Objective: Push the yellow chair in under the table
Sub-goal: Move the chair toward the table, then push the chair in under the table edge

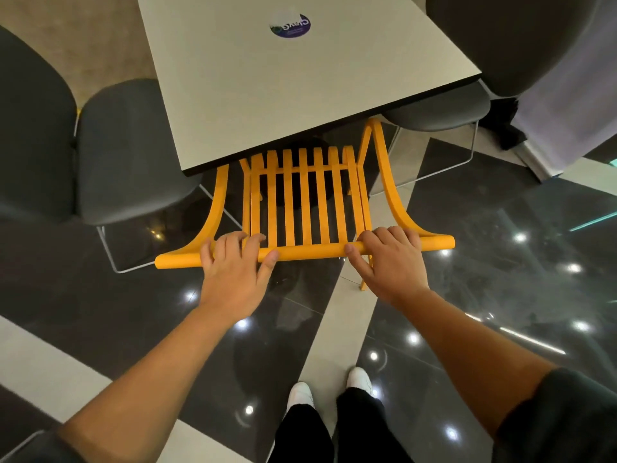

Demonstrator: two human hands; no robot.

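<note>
The yellow chair (309, 202) has a slatted back and curved armrests. Its seat is hidden beneath the pale square table (260, 95), and only the back and arm ends stick out past the table's near edge. My left hand (235, 267) lies over the left part of the top rail, fingers curled loosely around it. On the right part of the same rail rests my right hand (389, 262), thumb below the rail and fingers over it. One yellow rear leg shows under my right hand.
Dark grey upholstered chairs stand at the left (130, 152) and right (444, 111) sides of the table, close to the yellow armrests. A round purple sticker (289, 26) is on the tabletop. My white shoes (330, 390) stand on glossy dark and pale floor tiles.
</note>
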